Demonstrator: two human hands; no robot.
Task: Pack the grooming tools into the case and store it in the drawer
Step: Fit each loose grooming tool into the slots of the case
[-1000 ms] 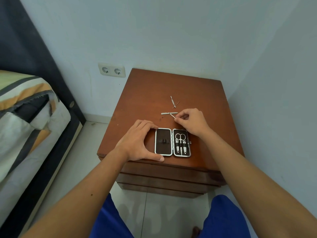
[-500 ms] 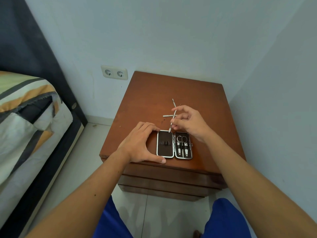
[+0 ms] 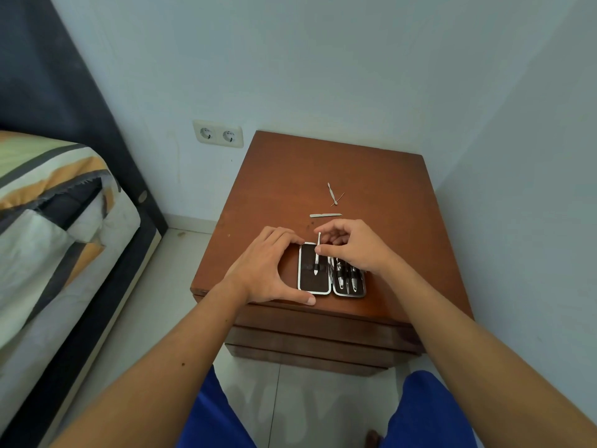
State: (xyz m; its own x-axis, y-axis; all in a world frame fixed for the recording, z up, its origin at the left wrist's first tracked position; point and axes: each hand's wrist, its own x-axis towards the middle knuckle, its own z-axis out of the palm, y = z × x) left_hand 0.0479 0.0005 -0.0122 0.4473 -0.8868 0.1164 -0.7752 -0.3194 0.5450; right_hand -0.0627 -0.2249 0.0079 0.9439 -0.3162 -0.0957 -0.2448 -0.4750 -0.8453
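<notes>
On the near edge of the wooden counter [image 3: 277, 189] the grooming case [image 3: 315, 279] lay open flat, its left half dark and lined, its right half carrying several metal tools under straps. Left of it, the left hand [image 3: 266, 271] rested palm down on the counter, fingers curved around the case's far left corner and thumb stretched along its near edge, bracing the case rather than closing on it. Above the case's left half, a slim metal tool [image 3: 318, 253] stood nearly upright along the lining, its lower tip at the small loop in the middle. The right hand [image 3: 350, 248] came in from the right with wrist raised over the case's right half, thumb and fingers pinching that tool near its upper part. Farther back, a nail file [image 3: 325, 215] lay crosswise, and beyond it a thin pusher tool [image 3: 332, 194] lay well apart from both hands.
</notes>
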